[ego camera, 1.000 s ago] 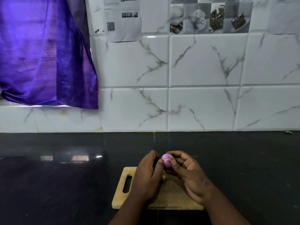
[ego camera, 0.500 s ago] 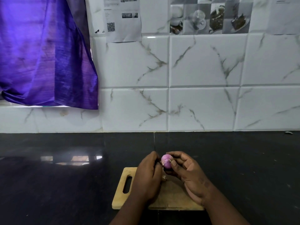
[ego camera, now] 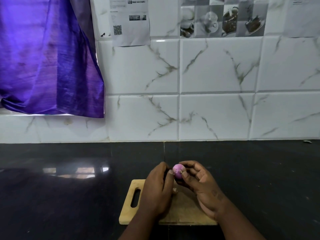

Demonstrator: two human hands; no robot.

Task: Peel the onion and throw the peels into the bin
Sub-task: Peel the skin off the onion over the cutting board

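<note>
Peeling's mid-way I'd say: the little pink onion (ego camera: 178, 171) sits pinched between the left hand (ego camera: 158, 189) and right hand (ego camera: 200, 183) above the cutting board (ego camera: 183, 213), so next comes binning the peel scrap (ego camera: 174, 190), no bin visible.

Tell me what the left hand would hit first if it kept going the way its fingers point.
Probably the onion: the left hand already touches it, with the right hand just beyond; depth is unclear.
</note>
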